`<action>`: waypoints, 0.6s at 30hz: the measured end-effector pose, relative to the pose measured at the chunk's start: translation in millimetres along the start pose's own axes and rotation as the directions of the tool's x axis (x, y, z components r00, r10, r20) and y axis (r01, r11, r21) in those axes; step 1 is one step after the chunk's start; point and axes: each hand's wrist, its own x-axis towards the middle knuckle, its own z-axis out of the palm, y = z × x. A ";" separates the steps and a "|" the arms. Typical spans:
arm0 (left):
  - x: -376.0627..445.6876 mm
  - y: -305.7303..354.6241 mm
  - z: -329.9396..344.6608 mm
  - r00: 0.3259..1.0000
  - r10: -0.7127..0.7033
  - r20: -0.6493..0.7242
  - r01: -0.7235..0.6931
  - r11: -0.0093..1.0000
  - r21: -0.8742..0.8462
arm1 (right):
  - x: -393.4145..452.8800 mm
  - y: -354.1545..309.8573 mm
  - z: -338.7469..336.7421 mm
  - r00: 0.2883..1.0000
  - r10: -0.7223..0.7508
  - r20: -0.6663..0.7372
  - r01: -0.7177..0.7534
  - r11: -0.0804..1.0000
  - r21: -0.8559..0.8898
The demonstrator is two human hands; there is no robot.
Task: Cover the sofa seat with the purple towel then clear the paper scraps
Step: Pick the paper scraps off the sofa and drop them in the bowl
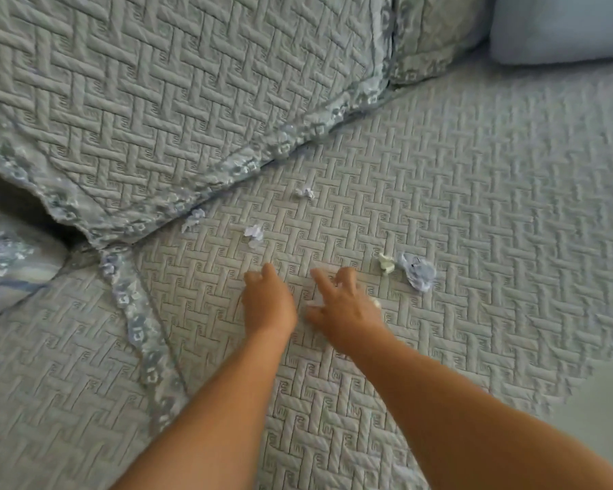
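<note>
The sofa seat (475, 206) wears a grey-green quilted cover. Several crumpled paper scraps lie on it: a white one (305, 192) near the backrest, one (193, 219) at the cushion edge, one (255, 235) ahead of my hands, and a cream scrap (386, 263) beside a larger bluish wad (416, 270) at the right. My left hand (268, 298) hovers palm-down with its fingers curled under; what they hold is hidden. My right hand (344, 305) has its index finger stretched forward, and white paper bits show at its thumb and under its palm. No purple towel is in view.
Quilted back cushions (156, 100) lean along the top left. A pale blue pillow (560, 26) sits at the top right, and a patterned cushion (8, 256) at the left edge. A lace-trimmed seam (138, 313) crosses the seat. The floor (602, 401) shows at the lower right.
</note>
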 end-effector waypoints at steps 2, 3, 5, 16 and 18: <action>4.1 0.3 10.9 0.999 -0.030 -0.033 0.029 0.999 -0.016 | 4.4 7.2 1.4 0.996 -0.082 0.033 0.084 0.993 -0.086; 2.5 2.0 12.7 0.996 -0.028 -0.079 0.028 1.000 0.006 | 4.3 9.2 2.0 0.991 -0.125 0.042 0.130 0.983 -0.129; -0.6 1.6 17.4 0.993 -0.037 -0.111 0.044 0.997 0.059 | 4.7 11.9 4.1 0.977 -0.199 0.076 0.211 0.949 -0.233; 21.5 13.8 -2.7 0.997 -0.024 -0.075 0.033 0.993 0.114 | 7.6 24.7 -16.0 0.920 -0.383 -0.077 0.352 0.898 -0.262; 24.9 16.3 -6.7 0.997 -0.003 -0.078 0.009 0.997 0.076 | 3.4 38.2 -20.2 0.947 -0.313 -0.069 0.279 0.912 -0.299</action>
